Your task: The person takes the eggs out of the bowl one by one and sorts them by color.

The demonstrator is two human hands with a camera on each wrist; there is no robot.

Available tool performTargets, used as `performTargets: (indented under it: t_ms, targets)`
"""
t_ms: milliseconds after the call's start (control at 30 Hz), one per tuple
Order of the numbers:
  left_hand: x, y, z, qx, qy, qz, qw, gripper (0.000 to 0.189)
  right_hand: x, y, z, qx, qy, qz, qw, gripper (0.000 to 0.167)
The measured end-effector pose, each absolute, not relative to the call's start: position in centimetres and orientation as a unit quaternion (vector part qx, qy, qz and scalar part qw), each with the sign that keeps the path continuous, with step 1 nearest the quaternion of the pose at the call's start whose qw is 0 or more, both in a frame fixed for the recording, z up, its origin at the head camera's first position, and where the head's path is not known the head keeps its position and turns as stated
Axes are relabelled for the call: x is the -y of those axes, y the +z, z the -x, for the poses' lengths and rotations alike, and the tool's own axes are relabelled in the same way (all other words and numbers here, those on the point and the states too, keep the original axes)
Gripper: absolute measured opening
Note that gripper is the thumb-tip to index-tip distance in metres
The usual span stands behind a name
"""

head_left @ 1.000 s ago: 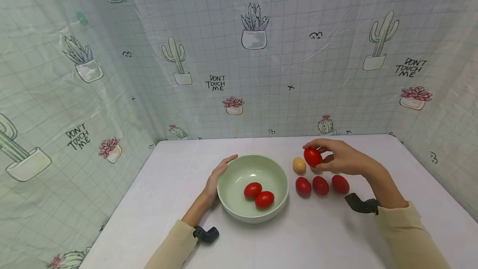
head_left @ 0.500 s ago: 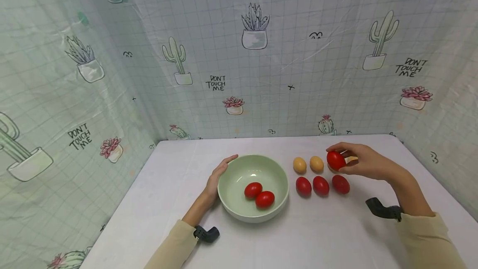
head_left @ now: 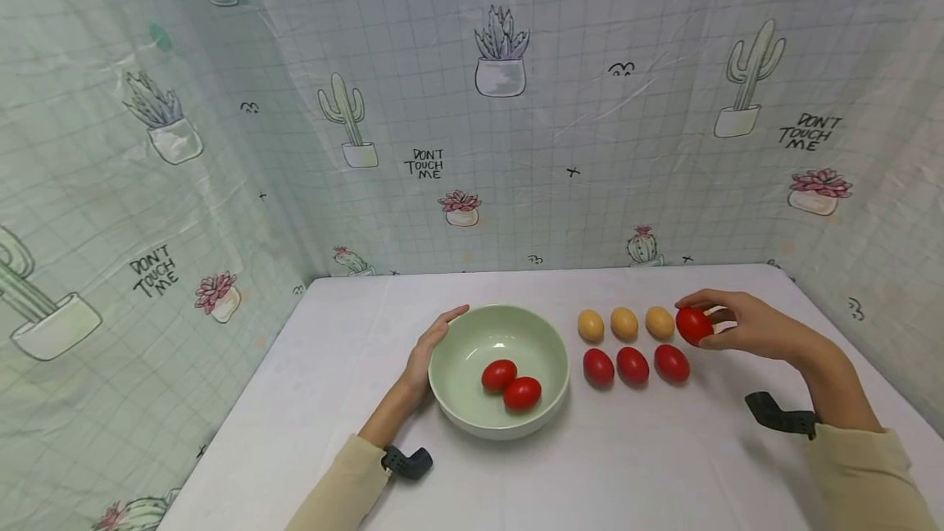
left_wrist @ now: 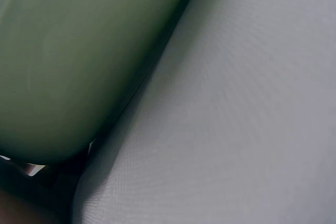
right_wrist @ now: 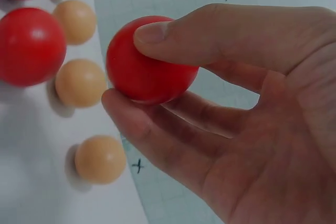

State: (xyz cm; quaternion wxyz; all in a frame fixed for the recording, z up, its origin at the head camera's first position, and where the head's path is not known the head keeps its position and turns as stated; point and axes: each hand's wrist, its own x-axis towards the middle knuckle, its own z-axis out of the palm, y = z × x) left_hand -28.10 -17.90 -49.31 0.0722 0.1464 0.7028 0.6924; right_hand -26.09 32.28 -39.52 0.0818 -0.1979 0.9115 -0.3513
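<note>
My right hand (head_left: 760, 326) pinches a red egg (head_left: 693, 326) between thumb and fingertips, to the right of a row of yellow eggs (head_left: 624, 324). In the right wrist view, the thumb lies across the top of this red egg (right_wrist: 149, 64) and the fingers support it from below. A pale green bowl (head_left: 472, 416) stands left of the rows, with two red eggs (head_left: 522, 393) inside. My left hand (head_left: 428, 351) rests against the bowl's outer left side, fingers extended along it up to the rim. The left wrist view is mostly filled by the bowl's outer wall (left_wrist: 79, 66).
A row of red eggs (head_left: 633, 366) lies in front of the yellow ones on the white table (head_left: 590, 465). Behind the table's far edge hangs a cactus-printed curtain (head_left: 413, 64), which also closes in both sides.
My right hand has moved right with the red egg, passing along the yellow row and uncovering the yellow eggs there. The left hand and the bowl stay in place.
</note>
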Motion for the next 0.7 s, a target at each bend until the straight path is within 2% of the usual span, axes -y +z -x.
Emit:
performTargets:
  t_ms: [400, 700]
  targets:
    - [17.8, -49.2, 28.1, -0.698, 0.698, -0.145, 0.072, 0.053, -34.1, -40.5, 26.2, -0.915, -0.345, 0.166, 0.132, 0.070]
    - [17.8, -49.1, 28.1, -0.700, 0.696, -0.143, 0.073, 0.052, -35.1, -41.3, 26.5, -0.916, -0.335, 0.141, 0.168, 0.064]
